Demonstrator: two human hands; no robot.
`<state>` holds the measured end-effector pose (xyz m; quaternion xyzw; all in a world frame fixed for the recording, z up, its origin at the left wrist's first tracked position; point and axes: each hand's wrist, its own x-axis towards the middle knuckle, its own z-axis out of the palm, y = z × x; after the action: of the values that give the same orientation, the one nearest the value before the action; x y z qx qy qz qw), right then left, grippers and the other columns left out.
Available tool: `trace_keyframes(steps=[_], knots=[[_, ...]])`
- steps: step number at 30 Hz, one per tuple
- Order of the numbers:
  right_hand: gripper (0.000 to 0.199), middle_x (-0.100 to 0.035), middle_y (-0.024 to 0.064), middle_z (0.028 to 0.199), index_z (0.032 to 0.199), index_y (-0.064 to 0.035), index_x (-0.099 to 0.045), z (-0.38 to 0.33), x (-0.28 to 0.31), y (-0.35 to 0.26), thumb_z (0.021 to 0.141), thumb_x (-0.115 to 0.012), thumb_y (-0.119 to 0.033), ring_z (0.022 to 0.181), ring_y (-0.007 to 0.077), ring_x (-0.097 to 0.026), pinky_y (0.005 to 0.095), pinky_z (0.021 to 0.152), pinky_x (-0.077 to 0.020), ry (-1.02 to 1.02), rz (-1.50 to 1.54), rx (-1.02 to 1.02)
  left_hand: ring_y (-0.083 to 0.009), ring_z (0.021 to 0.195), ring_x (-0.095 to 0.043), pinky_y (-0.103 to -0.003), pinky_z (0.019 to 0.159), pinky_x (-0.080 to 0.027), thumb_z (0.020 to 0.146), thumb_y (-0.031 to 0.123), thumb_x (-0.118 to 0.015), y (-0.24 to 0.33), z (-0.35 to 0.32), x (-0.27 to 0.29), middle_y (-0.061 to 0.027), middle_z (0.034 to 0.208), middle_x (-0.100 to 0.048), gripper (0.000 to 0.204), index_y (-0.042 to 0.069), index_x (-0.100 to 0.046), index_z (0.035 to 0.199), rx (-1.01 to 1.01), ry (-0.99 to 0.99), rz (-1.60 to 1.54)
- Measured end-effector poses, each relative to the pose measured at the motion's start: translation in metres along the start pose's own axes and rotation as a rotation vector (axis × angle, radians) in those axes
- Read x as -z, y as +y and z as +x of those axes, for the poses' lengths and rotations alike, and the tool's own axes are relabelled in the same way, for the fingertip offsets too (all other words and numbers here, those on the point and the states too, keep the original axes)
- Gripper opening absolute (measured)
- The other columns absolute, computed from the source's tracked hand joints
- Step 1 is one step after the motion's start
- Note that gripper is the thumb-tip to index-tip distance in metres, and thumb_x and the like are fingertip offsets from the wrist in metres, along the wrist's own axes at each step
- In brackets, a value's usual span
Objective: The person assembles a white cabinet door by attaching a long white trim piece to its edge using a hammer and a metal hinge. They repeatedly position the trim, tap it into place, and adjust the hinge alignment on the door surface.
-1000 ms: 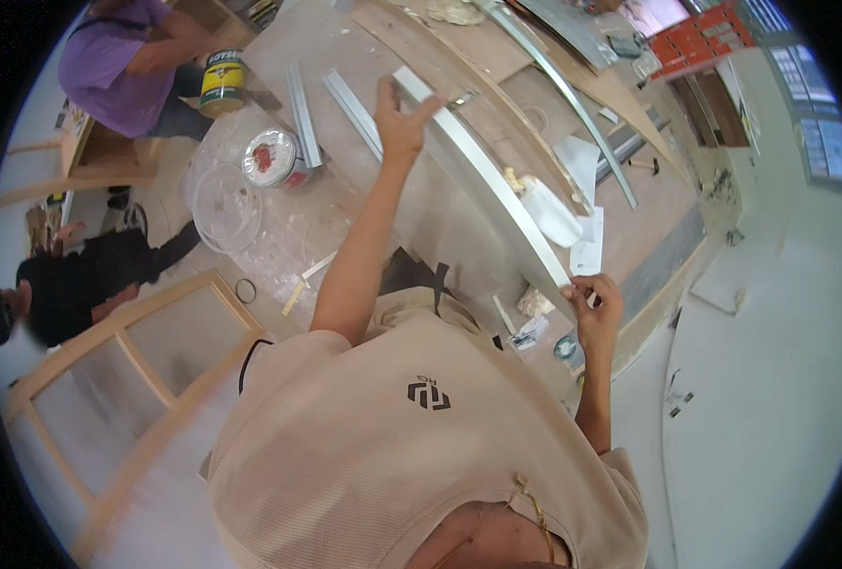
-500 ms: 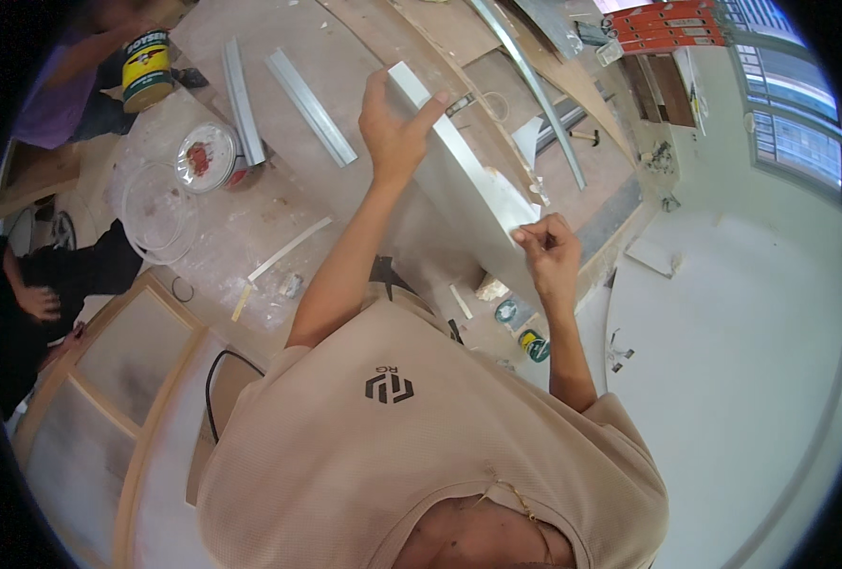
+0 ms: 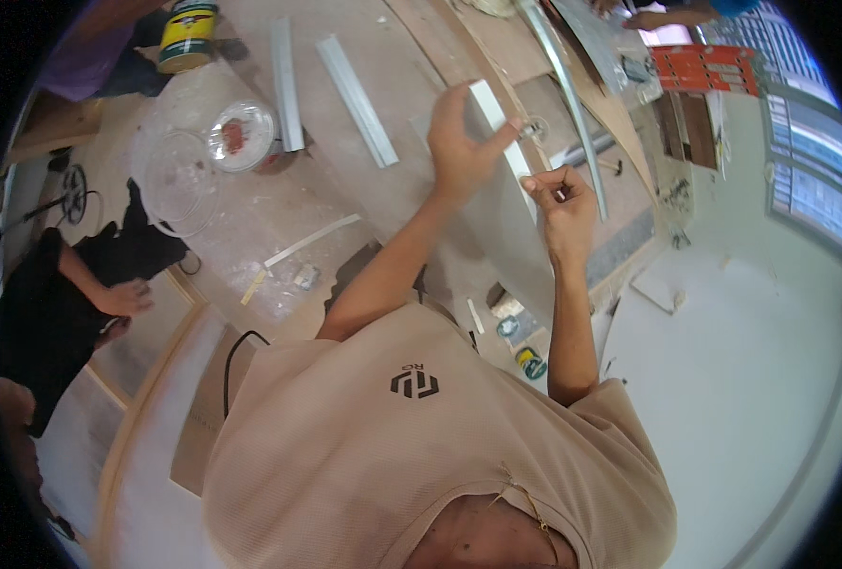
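Note:
A white panel (image 3: 499,220) with a glossy white narrow edge stands tilted in front of me. My left hand (image 3: 461,156) grips its far end, thumb lying across the narrow edge and fingers on the other side. Close by, my right hand (image 3: 567,211) is closed in a pinch, its fingertips touching the right side of that edge. Whatever sits between those fingertips, if anything, is too small to make out.
Two metal channel strips (image 3: 356,102) lie on the floor beyond my left arm. A round clear-lidded tub (image 3: 243,137) and a yellow-green can (image 3: 188,36) are farther left. Another person in black (image 3: 80,294) is at the left. An orange ladder (image 3: 707,70) leans far right.
My right hand has slid up along the panel's edge, from its lower part to near my left hand. The view has shifted, and another person's arm now shows at the top right.

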<state>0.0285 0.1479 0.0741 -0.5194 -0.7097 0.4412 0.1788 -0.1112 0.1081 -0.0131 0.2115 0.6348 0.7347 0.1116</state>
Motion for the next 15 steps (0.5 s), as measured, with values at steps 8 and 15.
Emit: trace_keyframes(steps=[8,15], knots=[[0.021,-0.069,0.0098,0.078,0.091,0.0017,-0.069,0.034,-0.034,-0.020,0.085,-0.081,-0.015,0.072,0.0163,-0.061,0.0310,0.071,-0.0492,0.085,-0.099,0.252,-0.0362,0.108,-0.062,-0.043,0.094,-0.047,0.088,0.030,-0.077,0.007,0.011,0.009,-0.0185,0.110,-0.065,0.044,0.002,-0.063,0.121,0.086,-0.093,0.006],[0.033,-0.069,0.0142,0.121,0.135,0.0016,-0.059,-0.065,0.124,0.051,0.103,-0.054,-0.008,0.108,0.0232,-0.068,0.0336,0.093,-0.0528,0.310,0.059,0.176,-0.0259,0.131,-0.052,-0.038,0.113,-0.037,0.098,0.027,-0.066,-0.040,0.038,0.051,-0.0138,0.133,-0.060,0.043,0.006,-0.060,0.134,0.085,-0.449,-0.257]])
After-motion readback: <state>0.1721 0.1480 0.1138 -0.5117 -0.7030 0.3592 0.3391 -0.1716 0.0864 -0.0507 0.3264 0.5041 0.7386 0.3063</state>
